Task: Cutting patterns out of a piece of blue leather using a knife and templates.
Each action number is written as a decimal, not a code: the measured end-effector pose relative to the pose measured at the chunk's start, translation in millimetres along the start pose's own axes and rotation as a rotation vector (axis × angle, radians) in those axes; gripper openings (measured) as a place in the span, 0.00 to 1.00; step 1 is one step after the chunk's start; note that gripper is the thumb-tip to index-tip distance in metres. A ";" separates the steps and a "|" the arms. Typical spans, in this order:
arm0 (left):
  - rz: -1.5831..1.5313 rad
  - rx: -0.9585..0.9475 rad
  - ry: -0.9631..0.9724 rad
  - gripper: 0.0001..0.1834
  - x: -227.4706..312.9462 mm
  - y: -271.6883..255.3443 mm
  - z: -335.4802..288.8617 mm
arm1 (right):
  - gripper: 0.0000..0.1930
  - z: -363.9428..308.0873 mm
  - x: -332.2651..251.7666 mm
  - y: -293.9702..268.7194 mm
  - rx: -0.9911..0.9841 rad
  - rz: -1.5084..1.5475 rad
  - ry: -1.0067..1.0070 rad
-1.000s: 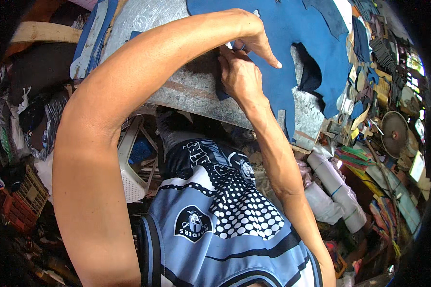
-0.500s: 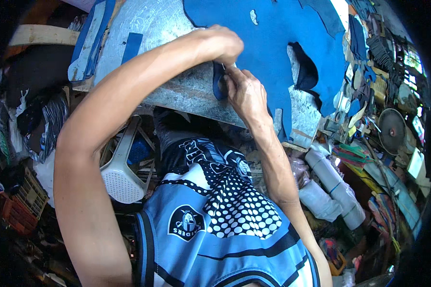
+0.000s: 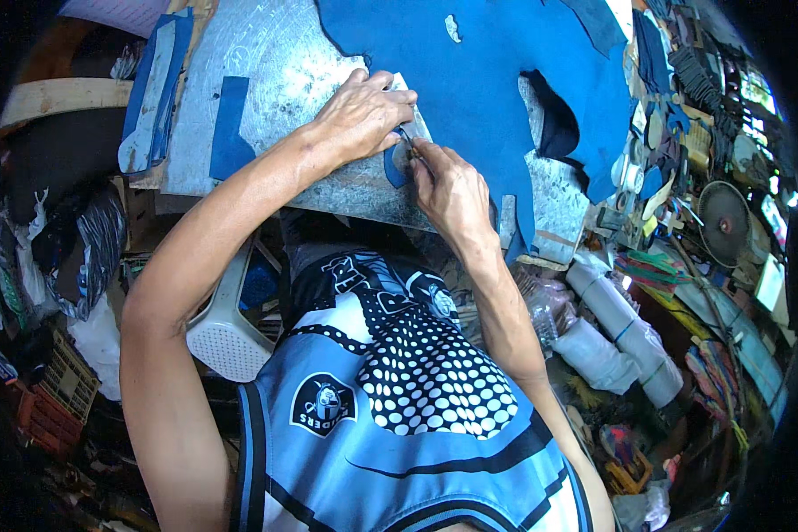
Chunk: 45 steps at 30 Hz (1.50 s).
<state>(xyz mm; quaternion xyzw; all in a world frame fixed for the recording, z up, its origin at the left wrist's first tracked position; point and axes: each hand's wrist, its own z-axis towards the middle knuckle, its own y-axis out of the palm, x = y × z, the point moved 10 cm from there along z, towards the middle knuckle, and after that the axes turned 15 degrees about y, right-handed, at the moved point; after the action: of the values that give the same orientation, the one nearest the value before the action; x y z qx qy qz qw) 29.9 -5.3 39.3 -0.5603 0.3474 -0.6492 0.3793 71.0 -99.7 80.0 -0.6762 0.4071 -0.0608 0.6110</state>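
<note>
A large sheet of blue material, like leather (image 3: 470, 89), lies over the metal-topped table (image 3: 284, 53). My left hand (image 3: 363, 115) rests with fingers apart on a narrow pale flat piece (image 3: 410, 111) at the sheet's left edge, pressing it down. Just nearer to me, my right hand (image 3: 452, 186) is closed round a small thin tool, apparently a knife (image 3: 406, 136), whose tip meets the pale piece by my left thumb. Its handle is mostly hidden in my fingers. A curved blue flap (image 3: 395, 168) hangs beside my right fingers.
A blue strip (image 3: 230, 129) lies on the table's left, with more strips (image 3: 155, 97) at its edge. A dark hole (image 3: 554, 120) opens in the sheet on the right. A white stool (image 3: 230, 341), wrapped rolls (image 3: 629, 341) and a fan (image 3: 724, 223) stand around the table.
My left hand has come down and back from over my right hand, onto the pale piece, which now shows. The right hand has shifted slightly nearer to me, and the whole view has moved a little.
</note>
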 end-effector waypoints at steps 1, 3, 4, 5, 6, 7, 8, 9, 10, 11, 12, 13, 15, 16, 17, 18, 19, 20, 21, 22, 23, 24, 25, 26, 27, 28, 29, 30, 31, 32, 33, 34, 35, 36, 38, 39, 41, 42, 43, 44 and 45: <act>0.015 0.011 -0.001 0.20 1.2 -0.9 1.4 | 0.13 -0.5 1.0 -1.3 0.005 0.000 -0.005; 0.022 0.010 0.009 0.20 0.9 -1.6 -0.1 | 0.13 -2.2 -0.7 -1.2 0.011 0.009 -0.006; 0.027 0.013 0.017 0.20 1.1 -2.3 -0.5 | 0.13 -3.6 -0.5 -0.2 0.002 0.010 0.008; 0.027 0.015 0.019 0.20 1.3 -0.2 0.5 | 0.13 -4.3 1.3 0.2 -0.007 0.007 0.017; 0.021 0.013 0.021 0.20 1.3 2.2 1.8 | 0.13 -4.3 2.1 -0.6 -0.005 0.006 0.019; 0.015 0.012 0.024 0.20 1.6 4.7 2.9 | 0.13 -3.9 3.8 -0.6 -0.012 0.012 0.031; 0.015 0.009 0.034 0.20 2.3 4.9 3.6 | 0.13 -3.8 4.3 -1.3 -0.017 0.020 0.049; 0.008 0.013 0.043 0.19 2.9 4.3 4.1 | 0.13 -4.6 4.3 -2.3 -0.010 0.022 0.058; 0.002 0.016 0.055 0.19 3.8 3.8 4.7 | 0.13 -5.6 6.6 -0.2 -0.025 0.024 0.086; 0.002 0.012 0.072 0.19 5.1 4.5 6.5 | 0.13 -6.7 10.0 2.7 -0.038 0.026 0.117; -0.018 -0.006 0.075 0.18 5.2 6.9 8.1 | 0.13 -9.0 10.4 4.0 -0.025 0.031 0.131; -0.037 -0.025 0.080 0.18 5.4 9.4 9.7 | 0.14 -12.2 9.6 3.5 0.014 0.075 0.149; -0.028 -0.022 0.099 0.17 5.6 13.1 10.0 | 0.14 -19.0 9.2 11.1 0.069 0.128 0.185; -0.023 -0.011 0.103 0.17 4.5 13.3 9.9 | 0.15 -21.9 9.4 15.2 0.123 0.123 0.207; -0.025 -0.022 0.128 0.17 6.7 13.6 10.7 | 0.15 -24.1 8.8 17.0 0.175 0.117 0.226; -0.027 -0.024 0.118 0.17 5.7 13.3 10.9 | 0.16 -24.9 8.1 19.7 0.179 0.120 0.267; -0.028 -0.026 0.107 0.17 4.6 13.1 10.9 | 0.16 -26.1 7.1 22.6 0.192 0.125 0.288; -0.030 -0.035 0.126 0.17 5.9 14.6 10.9 | 0.16 -27.4 6.8 24.2 0.225 0.132 0.304; -0.024 -0.025 0.135 0.16 5.9 14.3 11.0 | 0.16 -29.8 6.4 24.9 0.258 0.138 0.319; -0.019 -0.014 0.142 0.16 5.9 14.0 11.1 | 0.16 -32.8 5.3 26.2 0.266 0.141 0.333; -0.020 -0.018 0.152 0.16 6.5 14.6 11.3 | 0.16 -35.3 4.3 27.1 0.265 0.157 0.350; -0.008 -0.021 0.148 0.16 5.9 15.2 11.6 | 0.16 -37.8 3.8 28.3 0.262 0.173 0.366; 0.004 -0.023 0.142 0.16 5.2 15.6 11.9 | 0.16 -40.4 3.7 30.5 0.266 0.172 0.372; 0.002 -0.025 0.147 0.16 6.0 15.2 12.1 | 0.16 -44.2 4.4 33.5 0.275 0.182 0.370; -0.003 -0.043 0.143 0.16 5.5 16.4 12.4 | 0.16 -47.5 4.4 34.7 0.283 0.190 0.367; -0.007 -0.059 0.137 0.16 5.6 17.7 12.6 | 0.16 -50.1 4.4 34.8 0.284 0.188 0.368; -0.006 -0.058 0.136 0.16 5.0 18.5 11.7 | 0.16 -51.4 3.9 35.2 0.274 0.196 0.385; 0.005 -0.045 0.133 0.16 4.5 18.1 11.0 | 0.16 -52.6 4.0 36.0 0.264 0.203 0.400; 0.017 -0.031 0.128 0.16 3.8 17.5 10.3 | 0.16 -53.7 3.5 36.3 0.262 0.201 0.395; 0.017 -0.029 0.124 0.16 3.3 18.7 9.8 | 0.16 -55.7 4.4 36.6 0.260 0.213 0.397; 0.023 -0.022 0.126 0.16 3.2 19.2 9.7 | 0.15 -56.9 5.6 36.6 0.257 0.225 0.397; 0.030 -0.015 0.127 0.17 3.1 19.8 9.6 | 0.15 -56.7 5.6 35.6 0.253 0.223 0.391; 0.031 -0.013 0.118 0.17 2.8 19.5 9.3 | 0.15 -56.2 7.3 35.6 0.234 0.229 0.404; 0.031 -0.019 0.112 0.17 2.7 19.9 9.2 | 0.15 -56.1 9.5 36.1 0.215 0.235 0.417; 0.034 -0.021 0.093 0.17 1.8 19.6 8.8 | 0.15 -56.9 11.0 35.8 0.206 0.224 0.387; 0.020 -0.024 0.094 0.17 2.0 19.8 8.8 | 0.15 -56.8 11.4 35.0 0.203 0.215 0.364; 0.009 -0.026 0.081 0.16 1.3 20.3 8.4 | 0.15 -55.9 13.8 34.7 0.187 0.186 0.331; 0.019 -0.017 0.083 0.16 2.3 19.6 8.2 | 0.15 -55.5 13.8 34.0 0.180 0.157 0.308; 0.029 -0.009 0.085 0.16 3.1 19.0 7.9 | 0.15 -54.8 14.3 32.2 0.171 0.160 0.297; 0.015 0.001 0.081 0.16 3.1 19.2 7.9 | 0.15 -53.9 15.6 31.0 0.152 0.158 0.292; 0.018 0.000 0.067 0.16 2.1 20.0 7.7 | 0.15 -52.9 17.1 29.7 0.132 0.157 0.287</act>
<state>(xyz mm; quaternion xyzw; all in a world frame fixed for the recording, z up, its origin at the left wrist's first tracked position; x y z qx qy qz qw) 39.4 -16.7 23.7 -0.5352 0.3651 -0.6641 0.3732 37.5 -149.1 59.8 -0.5851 0.5368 -0.1357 0.5925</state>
